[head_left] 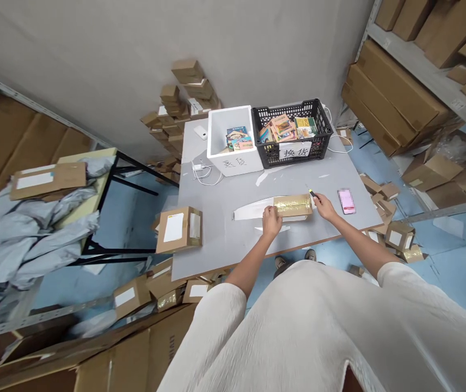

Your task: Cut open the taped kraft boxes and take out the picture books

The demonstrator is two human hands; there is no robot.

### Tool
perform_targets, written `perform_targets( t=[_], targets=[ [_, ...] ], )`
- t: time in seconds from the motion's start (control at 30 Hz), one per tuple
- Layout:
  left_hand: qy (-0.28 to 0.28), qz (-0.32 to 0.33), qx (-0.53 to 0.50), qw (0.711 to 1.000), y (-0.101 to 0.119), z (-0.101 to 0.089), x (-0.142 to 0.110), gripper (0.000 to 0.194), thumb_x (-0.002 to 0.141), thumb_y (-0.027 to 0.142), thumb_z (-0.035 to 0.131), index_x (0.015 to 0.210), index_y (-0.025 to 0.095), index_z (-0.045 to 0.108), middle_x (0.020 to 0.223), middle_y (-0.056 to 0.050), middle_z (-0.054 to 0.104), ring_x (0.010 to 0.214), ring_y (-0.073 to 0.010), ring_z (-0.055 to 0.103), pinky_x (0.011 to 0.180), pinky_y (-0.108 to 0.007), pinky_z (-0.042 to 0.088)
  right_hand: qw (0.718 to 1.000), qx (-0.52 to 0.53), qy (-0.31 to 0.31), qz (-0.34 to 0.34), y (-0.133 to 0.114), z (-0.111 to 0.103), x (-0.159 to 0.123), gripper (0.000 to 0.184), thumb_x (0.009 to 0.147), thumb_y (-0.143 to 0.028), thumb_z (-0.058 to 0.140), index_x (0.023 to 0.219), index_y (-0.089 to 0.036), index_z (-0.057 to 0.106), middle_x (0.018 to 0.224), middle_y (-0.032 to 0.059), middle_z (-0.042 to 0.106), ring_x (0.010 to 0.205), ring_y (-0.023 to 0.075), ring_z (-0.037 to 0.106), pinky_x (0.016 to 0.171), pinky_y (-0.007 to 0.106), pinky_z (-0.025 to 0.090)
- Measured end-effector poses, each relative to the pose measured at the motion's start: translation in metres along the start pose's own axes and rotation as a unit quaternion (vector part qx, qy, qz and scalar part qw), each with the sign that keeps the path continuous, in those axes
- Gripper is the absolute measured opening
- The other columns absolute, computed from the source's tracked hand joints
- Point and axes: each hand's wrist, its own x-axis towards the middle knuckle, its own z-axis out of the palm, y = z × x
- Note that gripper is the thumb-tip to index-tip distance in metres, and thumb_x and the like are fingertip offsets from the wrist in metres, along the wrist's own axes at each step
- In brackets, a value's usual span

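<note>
A small cardboard box (293,206) covered with shiny tape lies on the grey table (220,239) in front of me. My left hand (272,222) grips its left end, fingers bent over the edge. In my right hand (324,207) is a utility knife (312,193) with a black and yellow handle, closed in my fingers just off the box's right end. The knife points up and away to the left. Beneath the box and to its left stretches a long white sheet (251,209). A phone (346,201) with a lit screen lies right of my right hand.
At the table's back stand a white foam box (239,163) and a black crate (326,147), both with books inside. Another cardboard box (179,230) sits at the left edge. White cables (205,170) lie nearby. Grey parcels (53,245) cover a side table; more boxes (400,234) crowd the floor.
</note>
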Motion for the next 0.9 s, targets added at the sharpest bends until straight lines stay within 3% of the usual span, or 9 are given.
perform_targets(
  t=[0.07, 0.17, 0.4, 0.67, 0.9],
  targets=[
    [-0.005, 0.052, 0.050, 0.997, -0.001, -0.003, -0.008, 0.032, 0.099, 0.020, 0.059, 0.130, 0.023, 0.067, 0.144, -0.015, 0.059, 0.131, -0.0318, 0.059, 0.109, -0.044, 0.050, 0.998, -0.049, -0.019, -0.037, -0.014, -0.009, 0.001, 0.051, 0.113, -0.046, 0.039, 0.142, -0.019, 0.071, 0.131, 0.0132, 0.078, 0.123, 0.0284, 0.071, 0.110, 0.040, 0.054],
    [-0.027, 0.108, 0.087, 0.990, 0.000, -0.008, -0.018, 0.034, 0.103, 0.016, 0.050, 0.129, 0.026, 0.070, 0.140, -0.013, 0.063, 0.127, -0.0303, 0.058, 0.105, -0.043, 0.049, 0.986, -0.105, -0.093, -0.091, -0.039, -0.018, 0.004, 0.046, 0.113, -0.041, 0.043, 0.142, -0.024, 0.075, 0.139, 0.0077, 0.078, 0.127, 0.0277, 0.071, 0.109, 0.035, 0.053],
    [-0.057, 0.144, 0.116, 0.981, 0.002, -0.014, -0.025, 0.043, 0.100, 0.013, 0.052, 0.139, 0.025, 0.065, 0.144, -0.013, 0.064, 0.129, -0.0304, 0.057, 0.105, -0.044, 0.048, 0.921, -0.280, -0.227, -0.150, -0.090, -0.010, 0.012, 0.041, 0.112, -0.042, 0.050, 0.129, -0.026, 0.083, 0.131, 0.0083, 0.081, 0.117, 0.0267, 0.073, 0.095, 0.029, 0.049],
    [-0.056, 0.153, 0.118, 0.980, -0.001, -0.010, -0.026, 0.047, 0.097, 0.010, 0.054, 0.142, 0.023, 0.063, 0.148, -0.013, 0.064, 0.132, -0.0307, 0.057, 0.107, -0.045, 0.049, 0.891, -0.348, -0.250, -0.152, -0.110, 0.006, 0.015, 0.043, 0.114, -0.043, 0.045, 0.125, -0.024, 0.082, 0.125, 0.0092, 0.082, 0.109, 0.0245, 0.072, 0.085, 0.028, 0.043],
    [-0.046, 0.170, 0.113, 0.978, -0.003, -0.010, -0.027, 0.045, 0.098, 0.011, 0.055, 0.141, 0.022, 0.063, 0.143, -0.014, 0.065, 0.128, -0.0312, 0.058, 0.105, -0.043, 0.050, 0.888, -0.362, -0.246, -0.142, -0.115, 0.011, 0.016, 0.044, 0.114, -0.044, 0.044, 0.122, -0.025, 0.083, 0.123, 0.0086, 0.083, 0.108, 0.0244, 0.071, 0.083, 0.029, 0.042]
  ],
)
